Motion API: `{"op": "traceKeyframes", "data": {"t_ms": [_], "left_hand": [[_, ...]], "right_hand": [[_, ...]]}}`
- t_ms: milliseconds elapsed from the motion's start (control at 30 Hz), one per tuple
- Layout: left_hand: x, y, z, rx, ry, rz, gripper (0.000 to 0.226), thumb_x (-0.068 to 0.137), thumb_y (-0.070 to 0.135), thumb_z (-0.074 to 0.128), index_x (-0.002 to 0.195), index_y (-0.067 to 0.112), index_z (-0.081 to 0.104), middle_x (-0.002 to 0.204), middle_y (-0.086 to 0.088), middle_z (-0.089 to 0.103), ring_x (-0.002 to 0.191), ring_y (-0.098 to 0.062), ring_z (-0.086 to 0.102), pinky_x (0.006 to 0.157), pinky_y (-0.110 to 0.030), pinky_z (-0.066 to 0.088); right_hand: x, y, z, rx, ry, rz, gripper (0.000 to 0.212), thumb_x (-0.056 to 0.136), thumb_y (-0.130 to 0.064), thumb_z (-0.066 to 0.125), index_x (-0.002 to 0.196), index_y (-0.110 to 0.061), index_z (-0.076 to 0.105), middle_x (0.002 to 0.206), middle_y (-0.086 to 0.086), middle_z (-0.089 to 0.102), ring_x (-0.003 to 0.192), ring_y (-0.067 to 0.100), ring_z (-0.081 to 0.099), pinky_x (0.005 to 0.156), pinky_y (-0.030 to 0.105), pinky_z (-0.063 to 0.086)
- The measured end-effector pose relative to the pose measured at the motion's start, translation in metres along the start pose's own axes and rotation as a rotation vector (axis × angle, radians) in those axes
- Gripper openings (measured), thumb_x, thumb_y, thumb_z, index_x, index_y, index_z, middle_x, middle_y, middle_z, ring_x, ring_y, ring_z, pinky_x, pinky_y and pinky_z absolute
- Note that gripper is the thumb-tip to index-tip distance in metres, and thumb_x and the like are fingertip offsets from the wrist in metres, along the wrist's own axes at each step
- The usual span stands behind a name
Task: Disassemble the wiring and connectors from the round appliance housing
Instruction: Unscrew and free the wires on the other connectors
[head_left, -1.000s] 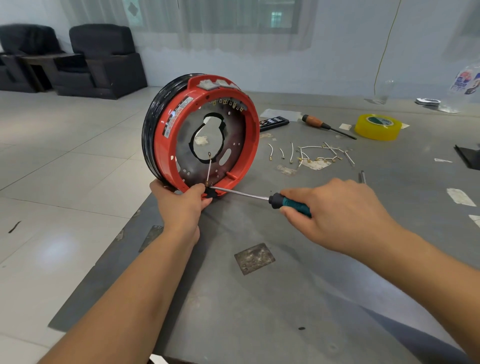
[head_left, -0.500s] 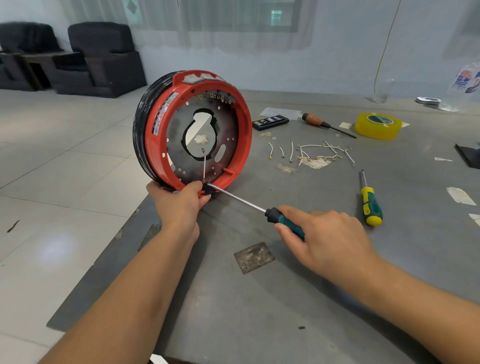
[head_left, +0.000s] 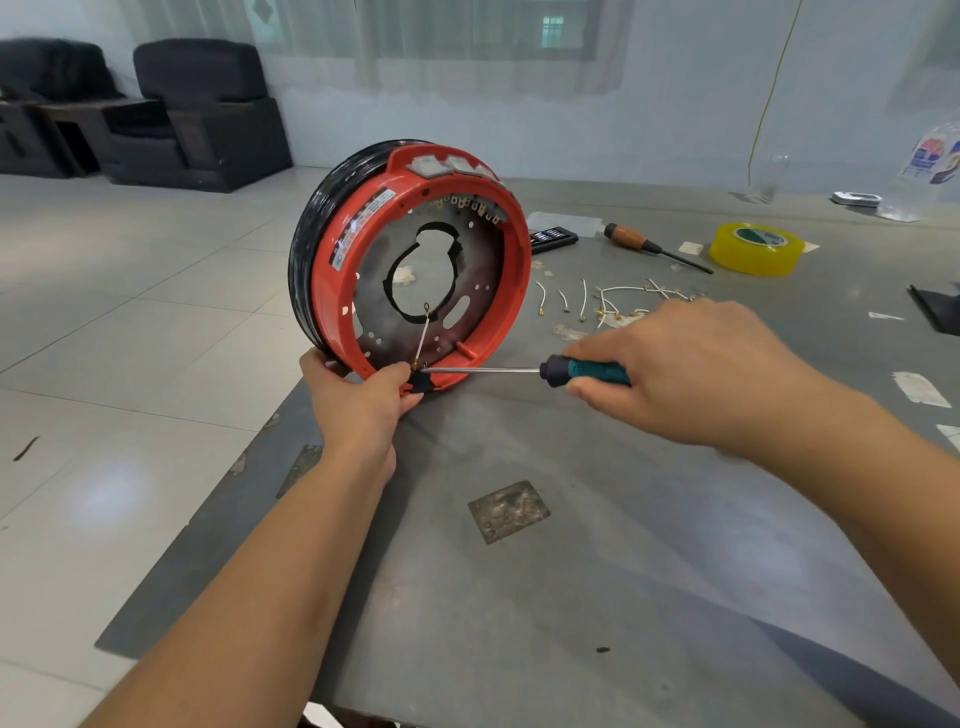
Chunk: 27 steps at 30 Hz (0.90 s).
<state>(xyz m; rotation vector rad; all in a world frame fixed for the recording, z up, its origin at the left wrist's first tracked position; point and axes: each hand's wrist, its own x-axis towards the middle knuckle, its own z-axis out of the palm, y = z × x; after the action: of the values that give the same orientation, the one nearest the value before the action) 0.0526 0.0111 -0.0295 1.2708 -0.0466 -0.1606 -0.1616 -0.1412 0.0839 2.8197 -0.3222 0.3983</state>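
The round red and black housing (head_left: 332, 270) stands on its edge at the table's left border, open side toward me. My left hand (head_left: 358, 395) grips its lower rim. One thin white wire (head_left: 422, 332) with a ring terminal rises from a fitting at the rim's bottom. My right hand (head_left: 685, 374) holds a teal-handled screwdriver (head_left: 592, 371) almost level, its tip at the wire's lower end beside my left thumb. A row of brass connectors (head_left: 467, 203) sits inside the top of the housing.
Several loose white wire pieces (head_left: 608, 301) lie on the grey table (head_left: 571, 597) behind my right hand. Farther back are a wooden-handled screwdriver (head_left: 644, 244), a yellow tape roll (head_left: 756, 248) and a black bit case (head_left: 553, 239). The table's edge runs just left of the housing.
The screwdriver swung from slanting down to almost level as my right hand rose and moved back. It now hides the green and yellow screwdriver on the table. My left hand kept its grip.
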Motion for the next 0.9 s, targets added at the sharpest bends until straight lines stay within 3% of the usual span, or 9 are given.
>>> {"op": "traceKeyframes", "data": {"t_ms": [200, 300, 367, 567, 733, 800, 900], "left_hand": [[0.0, 0.002, 0.001, -0.007, 0.003, -0.035, 0.061, 0.087, -0.007, 0.075, 0.128, 0.024, 0.042, 0.131, -0.012, 0.059, 0.098, -0.027, 0.075, 0.063, -0.029, 0.064], [-0.001, 0.001, 0.002, -0.008, 0.005, -0.033, 0.059, 0.086, -0.007, 0.075, 0.123, 0.025, 0.043, 0.13, -0.011, 0.059, 0.096, -0.026, 0.076, 0.064, -0.029, 0.064], [-0.001, 0.002, 0.002, -0.007, 0.01, -0.04, 0.058, 0.086, -0.007, 0.075, 0.122, 0.026, 0.043, 0.13, -0.01, 0.06, 0.094, -0.025, 0.077, 0.063, -0.028, 0.064], [0.0, 0.004, 0.003, -0.017, 0.028, -0.074, 0.065, 0.087, -0.008, 0.075, 0.134, 0.023, 0.042, 0.132, -0.01, 0.06, 0.097, -0.03, 0.076, 0.064, -0.029, 0.064], [0.001, 0.004, 0.002, -0.046, 0.044, -0.064, 0.06, 0.086, -0.009, 0.075, 0.129, 0.021, 0.044, 0.127, -0.01, 0.061, 0.078, -0.02, 0.078, 0.064, -0.029, 0.064], [0.001, 0.004, 0.002, -0.051, 0.047, -0.074, 0.062, 0.086, -0.008, 0.076, 0.131, 0.021, 0.044, 0.127, -0.01, 0.061, 0.083, -0.021, 0.077, 0.065, -0.03, 0.065], [0.001, 0.005, -0.001, -0.075, 0.038, -0.088, 0.062, 0.086, -0.007, 0.077, 0.132, 0.02, 0.046, 0.123, -0.01, 0.064, 0.088, -0.022, 0.076, 0.065, -0.03, 0.065]], "right_hand": [[-0.012, -0.013, 0.012, -0.007, -0.014, 0.069, 0.052, 0.089, -0.066, 0.021, 0.125, -0.051, 0.056, 0.07, -0.008, 0.051, 0.069, 0.025, 0.05, 0.052, 0.027, 0.032], [-0.027, -0.018, 0.028, 0.075, -0.05, 0.145, 0.053, 0.092, -0.068, 0.024, 0.136, -0.053, 0.048, 0.076, -0.006, 0.062, 0.075, 0.028, 0.063, 0.06, 0.03, 0.049], [-0.034, -0.022, 0.037, 0.12, -0.041, 0.163, 0.053, 0.094, -0.067, 0.025, 0.138, -0.051, 0.048, 0.078, -0.006, 0.066, 0.076, 0.027, 0.065, 0.062, 0.032, 0.053], [-0.047, -0.033, 0.064, 0.174, 0.042, 0.193, 0.055, 0.094, -0.068, 0.025, 0.138, -0.048, 0.051, 0.082, -0.008, 0.07, 0.076, 0.026, 0.066, 0.054, 0.029, 0.045], [-0.051, -0.04, 0.074, 0.202, 0.097, 0.24, 0.058, 0.09, -0.07, 0.022, 0.129, -0.048, 0.059, 0.07, -0.005, 0.067, 0.067, 0.029, 0.064, 0.049, 0.028, 0.033], [-0.051, -0.042, 0.075, 0.298, 0.058, 0.28, 0.058, 0.087, -0.071, 0.023, 0.129, -0.05, 0.058, 0.067, -0.004, 0.066, 0.067, 0.027, 0.062, 0.051, 0.031, 0.042], [-0.053, -0.039, 0.073, 0.556, -0.01, 0.324, 0.044, 0.093, -0.068, 0.04, 0.126, -0.05, 0.062, 0.074, -0.007, 0.069, 0.069, 0.015, 0.06, 0.063, 0.036, 0.054]]}}
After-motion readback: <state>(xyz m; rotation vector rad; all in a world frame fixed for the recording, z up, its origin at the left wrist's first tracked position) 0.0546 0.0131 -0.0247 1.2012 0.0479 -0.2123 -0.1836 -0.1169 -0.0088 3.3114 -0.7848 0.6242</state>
